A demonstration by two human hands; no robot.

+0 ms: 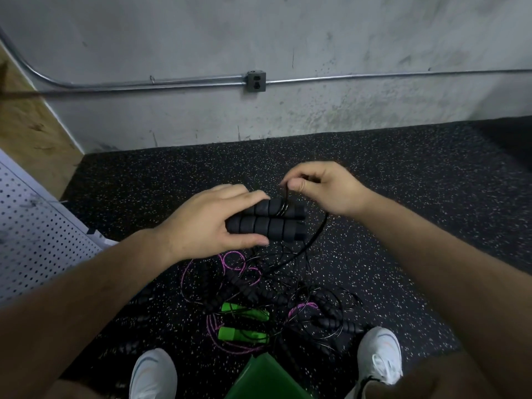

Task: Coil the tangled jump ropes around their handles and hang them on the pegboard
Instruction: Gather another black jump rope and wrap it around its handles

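Note:
My left hand (207,220) grips two black ribbed foam handles (273,223) held side by side, level and pointing right. A few turns of thin black rope (283,210) wrap the upper handle. My right hand (322,187) pinches that rope just above the handles, and the rope's slack (315,240) loops down to the right toward the floor. Below lies a tangle of jump ropes (259,289): black ribbed handles, purple cord (230,260) and two bright green handles (244,334). The white pegboard (37,234) stands at the left edge.
Black speckled rubber floor (403,197) meets a grey concrete wall with a conduit and outlet box (256,81). My two white shoes (380,355) flank the tangle. A green object (267,378) sits between them at the bottom edge. Wood panel at far left.

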